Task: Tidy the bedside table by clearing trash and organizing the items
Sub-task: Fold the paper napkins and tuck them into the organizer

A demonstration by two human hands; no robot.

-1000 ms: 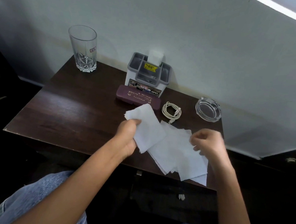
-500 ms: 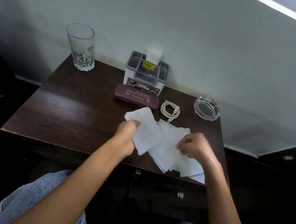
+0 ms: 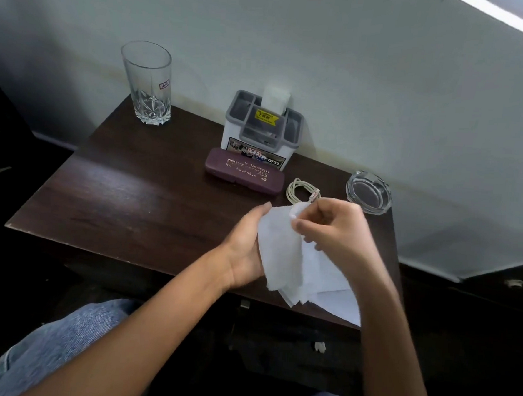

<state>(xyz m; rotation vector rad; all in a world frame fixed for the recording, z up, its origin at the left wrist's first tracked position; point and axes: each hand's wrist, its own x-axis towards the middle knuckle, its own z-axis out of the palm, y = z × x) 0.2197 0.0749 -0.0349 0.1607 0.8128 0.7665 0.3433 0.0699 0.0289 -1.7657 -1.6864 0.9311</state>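
White tissues (image 3: 284, 254) gripped in the left hand (image 3: 245, 242) above the front right of the table (image 3: 131, 196), top corner pinched by the curled right hand (image 3: 335, 230), cable (image 3: 300, 189) and ashtray (image 3: 369, 192) just behind

Both bare forearms are reaching in from the near side and converging. The left hand (image 3: 245, 245) is standing on edge with its palm facing right, gripping the tissues (image 3: 281, 257). The right hand (image 3: 335, 230) is sitting just right of it, knuckles up and fingers curled, pinching the tissues' far corner.
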